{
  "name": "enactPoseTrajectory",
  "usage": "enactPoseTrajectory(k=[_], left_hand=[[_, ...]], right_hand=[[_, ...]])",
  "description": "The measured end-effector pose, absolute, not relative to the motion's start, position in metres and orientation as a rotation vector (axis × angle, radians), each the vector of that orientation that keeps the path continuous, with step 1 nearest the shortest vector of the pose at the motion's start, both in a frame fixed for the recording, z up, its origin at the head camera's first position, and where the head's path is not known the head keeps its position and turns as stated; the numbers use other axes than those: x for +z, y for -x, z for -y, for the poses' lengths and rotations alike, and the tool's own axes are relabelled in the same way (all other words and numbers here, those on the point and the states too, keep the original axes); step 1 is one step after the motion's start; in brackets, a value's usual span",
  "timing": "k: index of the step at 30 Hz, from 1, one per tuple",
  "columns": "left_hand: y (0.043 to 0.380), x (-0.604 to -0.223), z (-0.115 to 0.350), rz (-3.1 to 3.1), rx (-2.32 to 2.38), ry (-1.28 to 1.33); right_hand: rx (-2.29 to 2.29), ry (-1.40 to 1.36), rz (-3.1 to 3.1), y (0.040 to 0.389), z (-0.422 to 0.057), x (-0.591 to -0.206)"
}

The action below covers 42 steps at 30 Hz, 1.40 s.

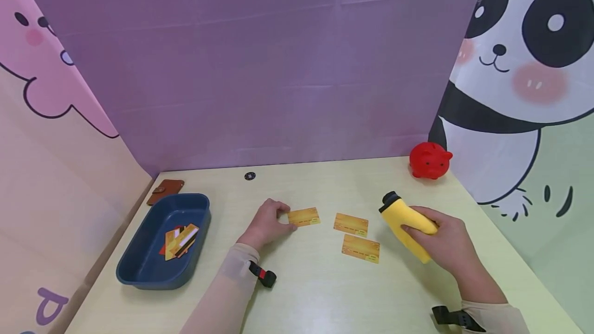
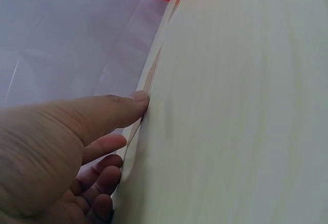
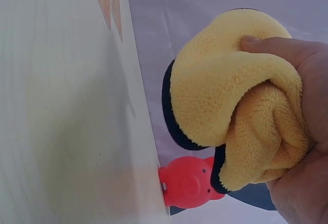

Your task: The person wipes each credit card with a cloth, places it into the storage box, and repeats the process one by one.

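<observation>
My left hand pinches the left edge of a gold bank card, thumb at one corner and a finger at the other; the card lies flat on the table. The left wrist view shows the thumb and fingers low against the tabletop. Further right, my right hand grips a folded yellow cloth with dark trim, held above the table. Its plush folds bulge from the palm in the right wrist view. Between the hands lie two more gold cards, an upper card and a lower card.
A blue tray at the left contains several overlapping cards. Behind it lies a brown wallet. A small black disc is near the table's back edge, and a red piggy bank stands at the back right corner.
</observation>
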<state>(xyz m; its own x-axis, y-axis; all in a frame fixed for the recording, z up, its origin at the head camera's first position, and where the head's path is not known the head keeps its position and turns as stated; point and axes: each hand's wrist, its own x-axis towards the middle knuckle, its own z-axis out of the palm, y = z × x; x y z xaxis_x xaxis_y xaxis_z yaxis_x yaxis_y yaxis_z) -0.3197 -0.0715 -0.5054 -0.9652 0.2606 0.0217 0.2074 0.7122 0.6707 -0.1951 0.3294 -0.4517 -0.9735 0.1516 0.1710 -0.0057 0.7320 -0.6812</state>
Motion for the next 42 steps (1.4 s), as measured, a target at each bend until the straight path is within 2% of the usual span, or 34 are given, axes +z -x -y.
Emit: enactPoseTrajectory(k=[26, 42], left_hand=[[0.315, -0.496, 0.075, -2.692, 1.172, -0.364], [0.323, -0.512, 0.086, -2.539, 1.541, -0.395]], right_hand=[[1.049, 0.084, 2.716, 0.195, -0.330, -0.454], [1.053, 0.072, 2.723, 0.195, -0.328, -0.452]])
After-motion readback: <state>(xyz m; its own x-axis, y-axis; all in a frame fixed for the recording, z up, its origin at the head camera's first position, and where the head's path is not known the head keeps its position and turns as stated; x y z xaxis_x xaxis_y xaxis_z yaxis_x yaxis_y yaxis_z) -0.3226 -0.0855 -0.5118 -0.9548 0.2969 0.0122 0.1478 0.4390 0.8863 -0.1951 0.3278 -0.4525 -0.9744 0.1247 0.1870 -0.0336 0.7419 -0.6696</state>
